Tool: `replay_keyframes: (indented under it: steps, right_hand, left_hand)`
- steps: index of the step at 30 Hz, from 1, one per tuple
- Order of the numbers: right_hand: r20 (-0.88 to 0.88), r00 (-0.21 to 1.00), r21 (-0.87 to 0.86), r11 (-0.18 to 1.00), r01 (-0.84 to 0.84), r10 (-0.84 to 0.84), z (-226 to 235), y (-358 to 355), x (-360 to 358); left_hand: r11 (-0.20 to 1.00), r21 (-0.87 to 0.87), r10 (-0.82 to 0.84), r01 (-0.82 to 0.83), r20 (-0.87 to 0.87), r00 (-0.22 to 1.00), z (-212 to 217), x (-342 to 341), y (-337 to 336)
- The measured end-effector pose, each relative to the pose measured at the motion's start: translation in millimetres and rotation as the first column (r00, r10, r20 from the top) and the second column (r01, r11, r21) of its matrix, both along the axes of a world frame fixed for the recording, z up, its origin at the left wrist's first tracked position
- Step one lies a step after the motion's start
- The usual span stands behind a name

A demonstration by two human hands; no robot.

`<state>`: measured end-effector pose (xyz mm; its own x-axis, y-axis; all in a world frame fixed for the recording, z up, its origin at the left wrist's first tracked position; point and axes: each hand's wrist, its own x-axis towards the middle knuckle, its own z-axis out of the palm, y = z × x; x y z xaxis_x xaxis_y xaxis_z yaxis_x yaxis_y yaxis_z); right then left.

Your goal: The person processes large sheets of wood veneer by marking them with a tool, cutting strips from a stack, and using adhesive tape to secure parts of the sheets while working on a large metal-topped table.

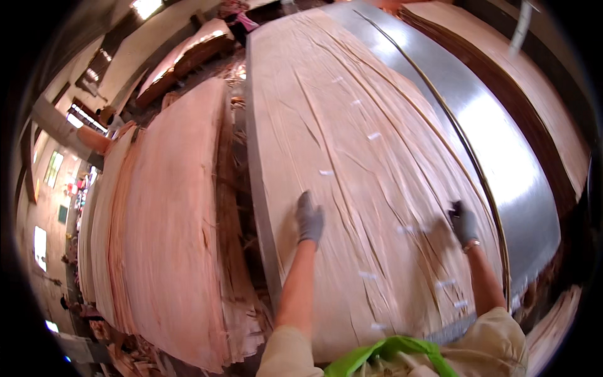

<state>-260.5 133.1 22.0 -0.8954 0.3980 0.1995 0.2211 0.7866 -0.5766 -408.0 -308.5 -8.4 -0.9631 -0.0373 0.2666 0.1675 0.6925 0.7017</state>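
A large pale wood veneer sheet [352, 188], creased lengthwise with several splits, lies over a shiny metal-topped table [502, 132]. Short white tape pieces [374, 136] bridge some of the splits. My left hand [309, 220], in a grey glove, is over the sheet's left part, thumb apart from the outstretched fingers, holding nothing. My right hand [463, 225], gloved alike, is over the right part near the sheet's edge. Its fingers look spread, though they are slightly blurred and dark at the tips. A shadow falls on the veneer beside it.
A long dark-edged strip [449, 113] runs along the sheet's right side on the metal. To the left stands a tall stack of reddish veneer [169, 220] with ragged edges. Another veneer stack [534, 81] is at the far right. A person in pink [245, 20] is at the far end.
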Motion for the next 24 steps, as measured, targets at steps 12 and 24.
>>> replay_keyframes:
  steps: [12,24]
  right_hand:
    - [0.245,0.804,-0.662,0.513,0.547,-0.541,-6,76,404]
    - [0.166,0.791,0.377,0.779,0.501,-0.589,21,99,391]
  left_hand:
    - [0.373,0.491,-0.086,-0.788,0.863,0.497,40,522,-68]
    - [-0.231,0.636,-0.261,-0.736,0.688,0.677,41,518,-45]
